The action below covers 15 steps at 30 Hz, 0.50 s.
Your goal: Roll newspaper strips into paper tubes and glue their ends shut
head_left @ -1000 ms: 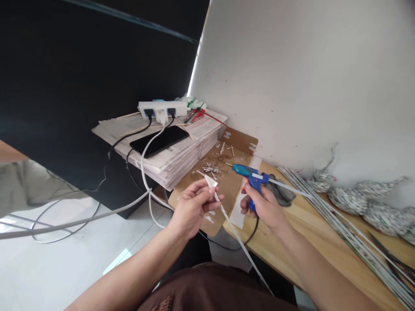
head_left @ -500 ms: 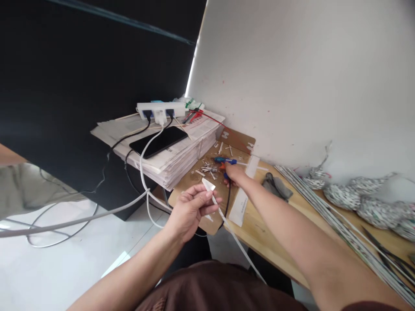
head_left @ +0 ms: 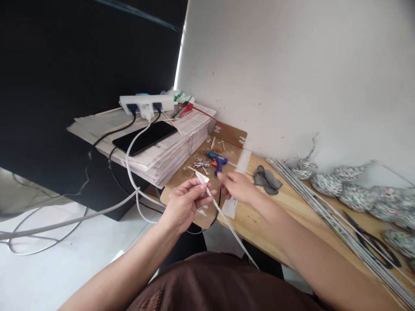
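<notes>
My left hand (head_left: 189, 198) is closed on a thin white paper tube (head_left: 231, 229), pinched just below its flattened, pointed tip. The tube slants down across my lap. My right hand (head_left: 235, 185) is beside it, fingers curled and nothing visible in them, close to the handle of a blue glue gun (head_left: 220, 162). The glue gun lies on a brown cardboard sheet (head_left: 181, 185), its nozzle pointing left. Small white paper scraps (head_left: 201, 164) are scattered near the nozzle.
A stack of newspapers (head_left: 175, 160) stands at the left, bearing a black phone (head_left: 145, 137) and a power strip (head_left: 149, 103) with cables. On the wooden table (head_left: 249, 224) are a grey cloth (head_left: 267, 179), long paper tubes (head_left: 311, 194), black scissors (head_left: 372, 242) and woven paper pieces (head_left: 343, 181).
My right hand has let go of the glue gun and drawn back toward my left hand. The glue gun now rests on the cardboard. My left hand still holds the paper tube.
</notes>
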Each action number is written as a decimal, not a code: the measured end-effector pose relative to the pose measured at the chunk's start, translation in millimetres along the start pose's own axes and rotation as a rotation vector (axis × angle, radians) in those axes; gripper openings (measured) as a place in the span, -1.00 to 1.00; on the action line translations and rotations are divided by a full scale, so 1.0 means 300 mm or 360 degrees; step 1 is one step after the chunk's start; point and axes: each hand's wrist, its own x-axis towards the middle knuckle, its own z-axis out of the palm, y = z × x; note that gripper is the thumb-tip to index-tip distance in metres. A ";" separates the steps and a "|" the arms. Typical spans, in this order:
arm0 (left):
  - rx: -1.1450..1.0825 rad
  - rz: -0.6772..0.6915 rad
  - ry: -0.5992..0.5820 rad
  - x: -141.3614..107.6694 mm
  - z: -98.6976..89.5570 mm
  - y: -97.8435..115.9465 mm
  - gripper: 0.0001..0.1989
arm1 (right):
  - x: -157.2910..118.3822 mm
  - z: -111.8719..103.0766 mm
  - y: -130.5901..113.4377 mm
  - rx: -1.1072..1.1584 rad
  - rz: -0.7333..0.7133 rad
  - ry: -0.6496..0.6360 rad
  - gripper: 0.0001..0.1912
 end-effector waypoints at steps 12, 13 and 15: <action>-0.0026 -0.0186 -0.0137 0.026 0.089 -0.066 -0.88 | -0.286 0.048 0.083 0.0726 -0.0112 -0.0063 -0.59; -0.0018 -0.0193 -0.0140 0.025 0.093 -0.068 -0.89 | -0.290 0.038 0.088 0.0780 -0.0098 -0.0104 -0.58; 0.0003 -0.0203 -0.0148 0.023 0.100 -0.071 -0.91 | -0.299 0.023 0.098 0.0977 -0.0048 -0.0237 -0.58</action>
